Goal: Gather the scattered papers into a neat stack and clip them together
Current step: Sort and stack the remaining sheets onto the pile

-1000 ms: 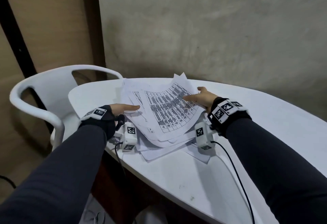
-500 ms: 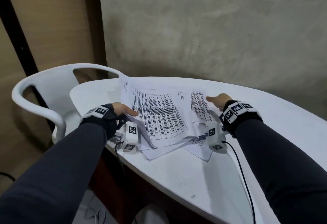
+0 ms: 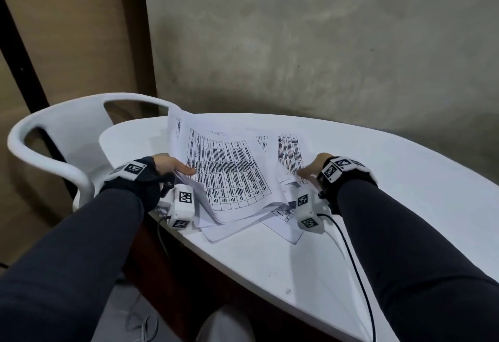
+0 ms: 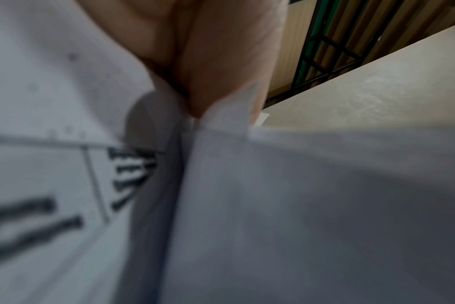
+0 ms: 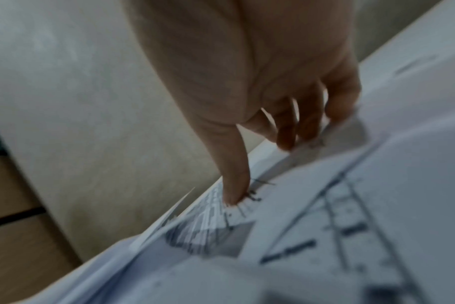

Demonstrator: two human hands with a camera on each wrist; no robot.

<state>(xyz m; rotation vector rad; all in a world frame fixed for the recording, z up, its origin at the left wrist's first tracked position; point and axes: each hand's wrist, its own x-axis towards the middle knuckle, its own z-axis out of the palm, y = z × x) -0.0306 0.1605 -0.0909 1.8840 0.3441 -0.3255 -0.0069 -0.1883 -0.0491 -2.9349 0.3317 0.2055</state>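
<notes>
A loose pile of printed papers (image 3: 229, 177) with tables on them lies fanned out on the white table (image 3: 270, 266). My left hand (image 3: 172, 166) pinches the pile's left edge, thumb on the top sheet, and that edge curls upward. In the left wrist view the thumb (image 4: 195, 82) presses the papers (image 4: 299, 205) from above. My right hand (image 3: 310, 170) holds the sheets at the right side. Its thumb (image 5: 234, 185) is on a printed sheet (image 5: 325, 226) and its fingers (image 5: 309, 123) curl round the edge. No clip is in view.
A white plastic chair (image 3: 54, 136) stands left of the table, close to my left arm. A grey wall (image 3: 297, 44) runs behind the table. A black cable (image 3: 351, 255) trails from my right wrist over the near table surface.
My right hand left the middle of the top sheet, moved right, then drew nearer and took hold of the right-hand sheets. The left edge of the pile has risen.
</notes>
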